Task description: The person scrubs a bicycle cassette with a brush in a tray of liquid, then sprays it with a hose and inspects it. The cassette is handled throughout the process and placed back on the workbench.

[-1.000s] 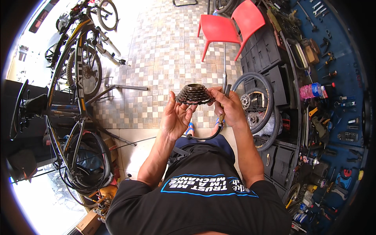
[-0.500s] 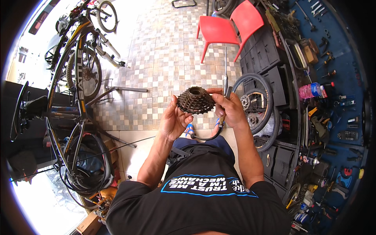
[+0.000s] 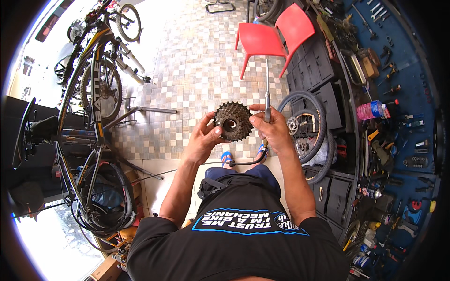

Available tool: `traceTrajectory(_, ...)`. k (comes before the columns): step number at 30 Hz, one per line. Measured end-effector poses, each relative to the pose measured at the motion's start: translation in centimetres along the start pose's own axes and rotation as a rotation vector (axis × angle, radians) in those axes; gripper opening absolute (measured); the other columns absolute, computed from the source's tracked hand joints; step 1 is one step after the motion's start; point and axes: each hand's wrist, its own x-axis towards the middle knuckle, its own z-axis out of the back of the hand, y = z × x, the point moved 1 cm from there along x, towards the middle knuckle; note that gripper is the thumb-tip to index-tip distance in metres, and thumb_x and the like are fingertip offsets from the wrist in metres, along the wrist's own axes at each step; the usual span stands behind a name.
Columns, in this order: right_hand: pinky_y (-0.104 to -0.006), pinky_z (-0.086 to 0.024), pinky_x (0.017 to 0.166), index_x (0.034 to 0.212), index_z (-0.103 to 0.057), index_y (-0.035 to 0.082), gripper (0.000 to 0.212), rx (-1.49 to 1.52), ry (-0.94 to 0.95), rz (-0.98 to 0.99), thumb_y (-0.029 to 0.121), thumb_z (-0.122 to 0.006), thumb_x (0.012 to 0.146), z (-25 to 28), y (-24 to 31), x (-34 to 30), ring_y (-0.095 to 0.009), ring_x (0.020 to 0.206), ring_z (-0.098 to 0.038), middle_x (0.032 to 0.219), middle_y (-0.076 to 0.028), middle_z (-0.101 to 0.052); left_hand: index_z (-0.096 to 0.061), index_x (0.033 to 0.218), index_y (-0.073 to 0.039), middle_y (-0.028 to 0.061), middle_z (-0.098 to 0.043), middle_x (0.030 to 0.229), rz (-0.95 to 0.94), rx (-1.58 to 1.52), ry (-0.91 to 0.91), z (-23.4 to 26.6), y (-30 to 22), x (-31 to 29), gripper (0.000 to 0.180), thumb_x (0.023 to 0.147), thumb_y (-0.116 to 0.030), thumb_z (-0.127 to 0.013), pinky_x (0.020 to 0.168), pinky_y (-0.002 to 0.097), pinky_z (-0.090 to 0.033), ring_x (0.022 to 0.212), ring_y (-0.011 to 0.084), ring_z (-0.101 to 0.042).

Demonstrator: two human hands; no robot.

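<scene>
A dark, greasy bicycle sprocket cluster (image 3: 240, 112) is held up in front of my body, its round central hole turned toward me. My left hand (image 3: 200, 143) grips its left edge, the thumb near the small sprockets and the fingers behind the teeth. In my right hand (image 3: 275, 133) is an air blow gun (image 3: 267, 102), its long thin nozzle pointing away from me. From its lower end a black hose (image 3: 248, 164) curves off to the left in front of my legs. The right fingertips are close to the cluster's right edge; whether they touch it I cannot tell.
A bicycle (image 3: 97, 93) stands on the left above a repair stand's legs. Ahead is a red chair (image 3: 262, 38). On the right, loose wheels (image 3: 322, 117) lean against black drawers (image 3: 309, 61), beside a blue tool board (image 3: 412, 98) and a pink bottle (image 3: 370, 110).
The sprocket cluster has tilted, so its small-sprocket end, which pointed up and away, now faces me. My left hand has turned with it, its thumb coming to the front.
</scene>
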Motion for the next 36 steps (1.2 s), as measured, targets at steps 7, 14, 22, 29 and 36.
traceTrajectory(7, -0.0226, -0.046, 0.068, 0.127, -0.067, 0.003, 0.034, -0.205, 0.032, 0.054, 0.016, -0.077, 0.098, -0.2, -0.8, 0.3, -0.005, 0.074, -0.057, 0.088, -0.001, -0.07, -0.047, 0.141, -0.004, 0.0136, -0.071, 0.123, -0.037, 0.188, -0.137, -0.3, 0.1, 0.5, 0.068, 0.086, -0.002, -0.087, 0.096, 0.0351, -0.059, 0.113, 0.0207, -0.07)
traceTrajectory(14, -0.0323, -0.054, 0.076, 0.128, -0.059, 0.001, 0.033, -0.425, 0.059, 0.192, 0.027, -0.066, 0.108, 0.4, -2.4, 1.2, -0.013, 0.084, -0.065, 0.094, -0.006, -0.07, -0.057, 0.129, -0.007, 0.0056, -0.07, 0.119, -0.301, 0.588, -0.119, 1.3, 1.0, 1.2, 0.053, 0.084, 0.012, -0.079, 0.095, 0.0328, -0.058, 0.11, 0.0139, -0.07)
traceTrajectory(22, -0.0525, -0.056, 0.086, 0.117, -0.049, 0.0, 0.057, -0.965, 0.099, 0.033, 0.056, -0.051, 0.109, 3.9, -5.2, 3.1, -0.048, 0.102, -0.072, 0.109, -0.03, -0.071, -0.065, 0.121, -0.014, 0.0097, -0.064, 0.133, -0.602, 1.937, -0.018, 6.7, 2.3, 4.5, 0.043, 0.08, -0.005, -0.073, 0.12, 0.0543, -0.035, 0.138, 0.0336, -0.052)
traceTrajectory(29, -0.06, -0.055, 0.084, 0.118, -0.053, 0.001, 0.054, -1.3, 0.132, 0.054, 0.053, -0.048, 0.109, 1.9, -6.3, 3.8, -0.052, 0.1, -0.069, 0.103, -0.03, -0.069, -0.062, 0.119, -0.006, 0.0207, -0.028, 0.173, -0.53, 2.28, 0.274, 13.8, 4.3, 7.1, 0.042, 0.08, -0.013, -0.075, 0.133, 0.0543, -0.016, 0.163, 0.0345, -0.02)
traceTrajectory(36, -0.0549, -0.057, 0.092, 0.12, -0.069, 0.003, 0.044, -1.504, 0.384, 0.045, 0.043, -0.058, 0.106, -2.7, -6.0, 4.7, -0.045, 0.105, -0.072, 0.109, -0.026, -0.071, -0.061, 0.124, 0.008, 0.033, -0.04, 0.162, -0.266, 2.357, 0.395, 16.7, 7.3, 8.1, 0.038, 0.093, -0.015, -0.058, 0.132, 0.0495, -0.023, 0.158, 0.0391, -0.033)
